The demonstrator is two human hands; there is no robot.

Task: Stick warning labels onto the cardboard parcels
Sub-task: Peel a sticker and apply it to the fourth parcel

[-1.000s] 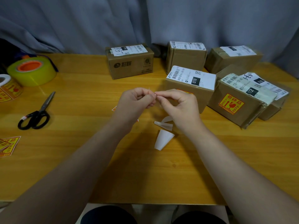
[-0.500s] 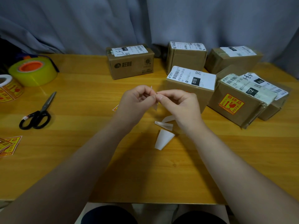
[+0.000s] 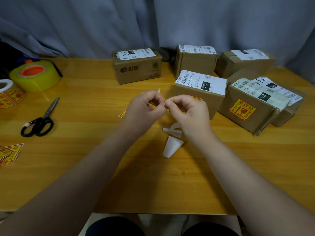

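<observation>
My left hand [image 3: 144, 108] and my right hand [image 3: 189, 111] meet above the middle of the table, both pinching one warning label [image 3: 123, 114]. Most of it is hidden under my left hand; its white backing tip [image 3: 158, 91] sticks up between the fingers. Just behind my right hand stands a cardboard parcel [image 3: 201, 92] with a yellow-red sticker partly visible on its front. To its right, a labelled parcel [image 3: 250, 106] shows a full warning sticker [image 3: 242, 109]. Three more parcels stand at the back: [image 3: 138, 65], [image 3: 196, 60], [image 3: 243, 62].
Peeled white backing scraps [image 3: 172, 146] lie on the wooden table [image 3: 85, 167] under my right wrist. At the left are a roll of warning labels [image 3: 10, 94], a yellow tape roll [image 3: 35, 76], black scissors [image 3: 40, 121] and loose labels [image 3: 9, 153] by the table edge.
My fingers have worked the label between them; the white backing tip now stands higher above my left hand. Both hands stay in the same place.
</observation>
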